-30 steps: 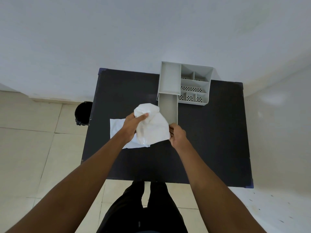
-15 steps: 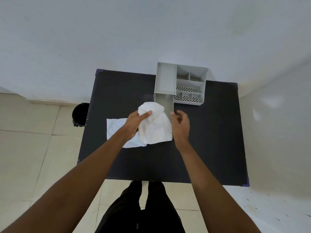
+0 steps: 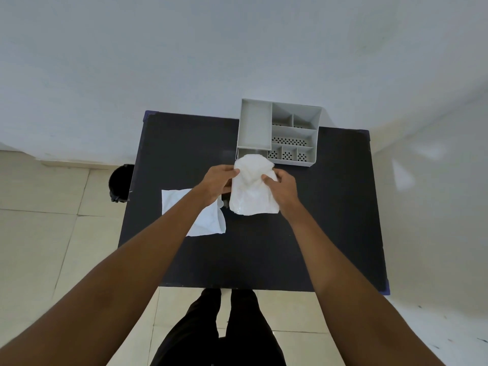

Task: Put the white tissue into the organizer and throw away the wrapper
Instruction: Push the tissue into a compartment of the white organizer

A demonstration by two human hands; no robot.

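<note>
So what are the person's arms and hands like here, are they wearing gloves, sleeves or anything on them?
No gloves and no sleeves show: both forearms are bare from the bottom edge of the picture up to the wrists. The left hand and the right hand are bare too, and I can see no watch, ring or band on either. The only clothing in view is dark trousers below the table edge.

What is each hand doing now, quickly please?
Left hand: closed on the tissue pack.
Right hand: closed on the same tissue pack.
</note>
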